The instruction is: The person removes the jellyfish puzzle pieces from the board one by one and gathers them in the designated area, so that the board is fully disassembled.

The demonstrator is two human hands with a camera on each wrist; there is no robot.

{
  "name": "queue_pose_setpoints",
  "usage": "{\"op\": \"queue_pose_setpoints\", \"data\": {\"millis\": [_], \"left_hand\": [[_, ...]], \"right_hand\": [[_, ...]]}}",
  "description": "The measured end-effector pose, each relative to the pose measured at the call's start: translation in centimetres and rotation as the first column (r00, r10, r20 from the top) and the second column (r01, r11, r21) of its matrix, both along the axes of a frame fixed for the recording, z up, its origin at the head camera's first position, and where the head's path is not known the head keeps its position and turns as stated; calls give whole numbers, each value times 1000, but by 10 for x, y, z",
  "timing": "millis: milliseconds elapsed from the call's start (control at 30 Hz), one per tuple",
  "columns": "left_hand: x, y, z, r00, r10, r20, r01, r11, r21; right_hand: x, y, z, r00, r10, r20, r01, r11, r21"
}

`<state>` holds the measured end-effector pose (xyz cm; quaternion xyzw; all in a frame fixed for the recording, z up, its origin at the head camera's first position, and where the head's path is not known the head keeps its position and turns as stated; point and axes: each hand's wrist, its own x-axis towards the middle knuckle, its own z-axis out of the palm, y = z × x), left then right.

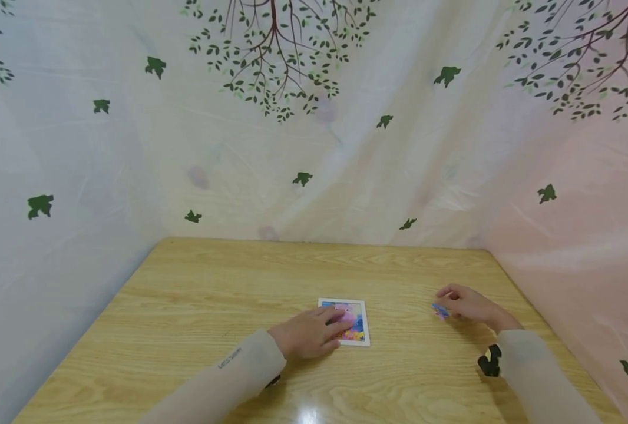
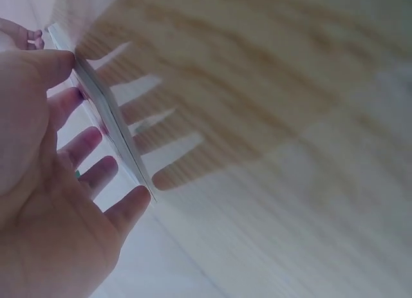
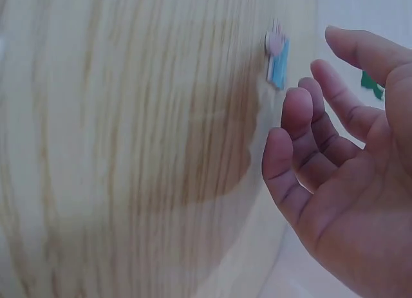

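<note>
A small jigsaw puzzle [image 1: 360,321] in a white frame lies on the table, its bright picture showing a pink figure on blue. My left hand [image 1: 311,334] rests over its left part with straight, spread fingers and hides some of the picture. In the left wrist view, the fingertips touch the thin tray [image 2: 106,111] along its edge. Off to the right lies a small blue and pink puzzle piece [image 1: 440,311]. My right hand [image 1: 468,304] hovers just beside it. The right wrist view shows loosely bent fingers, apart from the piece [image 3: 278,63] and holding nothing.
The wooden table [image 1: 213,282] has a light grain and meets a pale cloth backdrop [image 1: 240,194] with printed leaves at the back and sides. A dark wrist device [image 1: 489,361] sits at the right sleeve.
</note>
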<state>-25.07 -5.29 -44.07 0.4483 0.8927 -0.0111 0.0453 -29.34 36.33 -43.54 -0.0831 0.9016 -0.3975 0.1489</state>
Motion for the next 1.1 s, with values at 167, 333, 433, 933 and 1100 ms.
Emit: {"op": "queue_pose_setpoints", "data": {"millis": [167,333,433,933,1100], "left_hand": [[2,1,-2,999,-8,-52,8,1000,8],[0,1,-3,998,-11,-58,13,999,46],[-2,-1,-4,999,-15,-43,19,997,79],[2,-4,1,1000,-2,24,2,1000,25],[3,-5,0,1000,12,25,-12,1000,10]], "right_hand": [[-5,-20,2,998,58,-28,-59,998,-32],[-8,-50,6,993,105,-46,-104,994,13],[-8,-70,7,986,153,-71,-150,988,41],[-13,-150,5,916,365,-166,-356,931,86],[-11,-168,5,914,374,-159,-360,926,111]]}}
